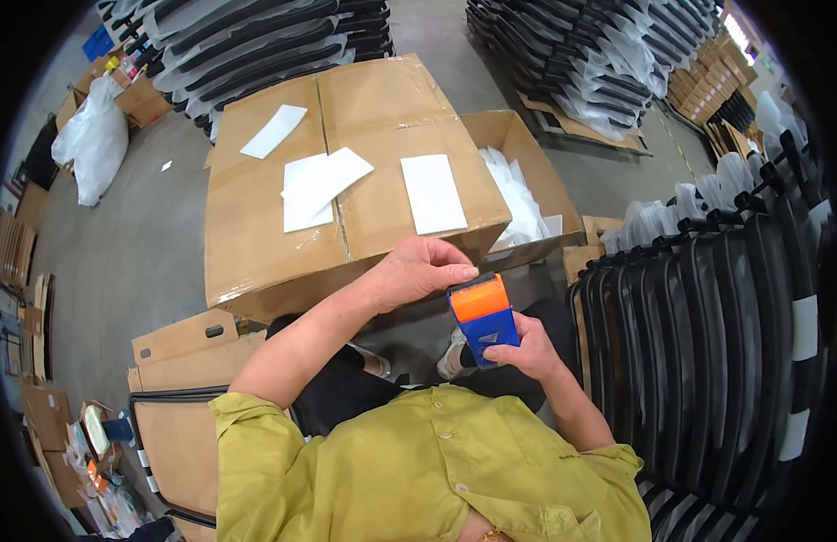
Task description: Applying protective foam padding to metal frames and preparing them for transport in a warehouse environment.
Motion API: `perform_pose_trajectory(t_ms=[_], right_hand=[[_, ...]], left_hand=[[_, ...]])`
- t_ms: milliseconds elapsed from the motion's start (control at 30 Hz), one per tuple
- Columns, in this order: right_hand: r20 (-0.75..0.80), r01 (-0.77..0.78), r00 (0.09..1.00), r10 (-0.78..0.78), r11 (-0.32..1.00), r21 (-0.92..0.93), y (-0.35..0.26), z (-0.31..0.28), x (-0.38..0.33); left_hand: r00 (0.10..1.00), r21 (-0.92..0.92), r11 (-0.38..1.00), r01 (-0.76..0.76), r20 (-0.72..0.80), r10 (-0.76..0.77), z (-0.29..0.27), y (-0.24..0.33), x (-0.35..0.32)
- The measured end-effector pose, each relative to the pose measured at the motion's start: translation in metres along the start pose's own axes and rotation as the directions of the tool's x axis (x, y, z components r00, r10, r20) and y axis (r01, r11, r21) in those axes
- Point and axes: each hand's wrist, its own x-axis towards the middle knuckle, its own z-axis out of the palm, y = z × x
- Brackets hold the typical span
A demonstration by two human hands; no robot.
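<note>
The person's right hand is wrapped around a small blue and orange label printer, held just in front of the sealed cardboard box. The left hand pinches together at the printer's orange top edge, fingers touching it. No label shows emerging there. On the box's taped lid lie four white labels, so several seem already produced. Beyond the box's right side stands an open carton with white bags.

The right hand holds a small blue-and-orange plastic handheld device; the left hand pinches its orange top edge.
</note>
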Motion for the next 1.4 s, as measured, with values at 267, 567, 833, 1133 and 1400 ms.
perform_pose_trajectory(t_ms=[267,567,833,1133,1400], right_hand=[[0.035,-0.043,0.999,0.041,0.996,0.084,-0.003,0.019,-0.005],[-0.027,-0.055,0.998,0.061,0.979,0.195,-0.009,0.034,-0.013],[-0.025,-0.086,0.995,0.095,0.964,0.253,-0.008,0.035,-0.016],[-0.126,-0.072,0.985,0.116,0.947,0.314,-0.023,0.035,0.033],[-0.1,-0.14,0.977,0.189,0.919,0.37,-0.003,0.028,0.044]], left_hand=[[0.912,0.473,0.816,-0.332,-0.061,0.406,-0.002,-0.006,-0.006],[0.984,0.457,0.884,-0.102,-0.085,0.157,-0.032,0.016,0.022],[0.9,0.802,0.587,-0.112,-0.169,0.402,-0.072,0.03,0.071],[0.833,0.928,0.364,-0.08,-0.138,0.536,-0.1,-0.001,0.126],[0.53,0.984,0.13,0.123,-0.176,0.83,-0.094,-0.022,0.132]])
